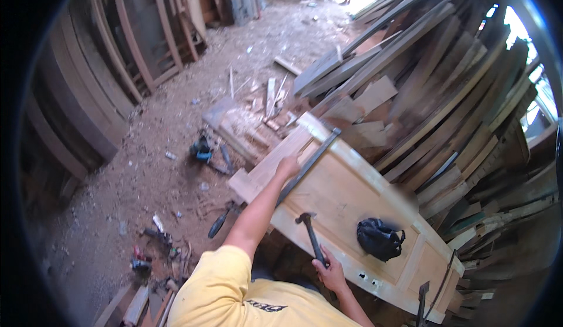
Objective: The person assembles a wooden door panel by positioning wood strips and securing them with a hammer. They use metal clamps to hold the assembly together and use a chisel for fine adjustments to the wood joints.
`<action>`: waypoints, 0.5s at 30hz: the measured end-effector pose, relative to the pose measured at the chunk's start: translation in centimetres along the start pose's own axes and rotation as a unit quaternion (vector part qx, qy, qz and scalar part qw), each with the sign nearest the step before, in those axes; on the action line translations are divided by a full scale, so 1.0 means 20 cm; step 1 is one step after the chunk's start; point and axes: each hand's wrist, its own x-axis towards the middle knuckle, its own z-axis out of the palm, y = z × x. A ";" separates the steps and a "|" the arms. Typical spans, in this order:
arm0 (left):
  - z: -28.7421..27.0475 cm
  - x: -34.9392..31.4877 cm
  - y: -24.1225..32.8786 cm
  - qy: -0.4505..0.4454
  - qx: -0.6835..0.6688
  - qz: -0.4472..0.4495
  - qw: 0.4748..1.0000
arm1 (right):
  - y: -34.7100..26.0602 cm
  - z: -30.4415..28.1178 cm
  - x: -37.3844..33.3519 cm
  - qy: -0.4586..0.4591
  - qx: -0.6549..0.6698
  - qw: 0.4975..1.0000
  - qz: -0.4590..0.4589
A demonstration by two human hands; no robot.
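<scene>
My right hand [332, 273] is wrapped round the handle of a claw hammer [312, 238], its head over the near edge of a pale wooden panel door [346, 204]. My left arm reaches forward across the door. My left hand [287, 167] is closed near its far end, beside a dark bar clamp [311, 165] that lies across the door. What the left fingers hold, if anything, is too small to make out. A black bag [380, 239] rests on the door's middle panel. A second clamp [422, 303] crosses the door's near right end.
Long boards [410, 63] lean in a large stack along the right. Door frames [138, 34] stand at the left. A blue power tool [202, 150] and offcuts [271, 95] lie on the dirt floor [141, 192]. More tools [158, 236] lie at the lower left.
</scene>
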 end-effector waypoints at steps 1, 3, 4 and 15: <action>-0.05 0.03 -0.07 0.027 -0.011 0.027 0.999 | -0.02 0.03 0.02 -0.006 0.016 1.000 0.003; -0.10 0.01 -0.02 0.077 -0.101 0.062 0.990 | 0.00 0.05 0.06 0.020 0.056 0.998 0.026; -0.12 -0.03 -0.07 0.139 -0.147 0.088 0.975 | -0.04 0.07 0.07 0.041 0.073 0.995 0.047; -0.22 -0.66 -0.63 0.342 -0.149 0.029 0.927 | -0.05 0.22 0.50 -0.003 0.027 1.000 0.001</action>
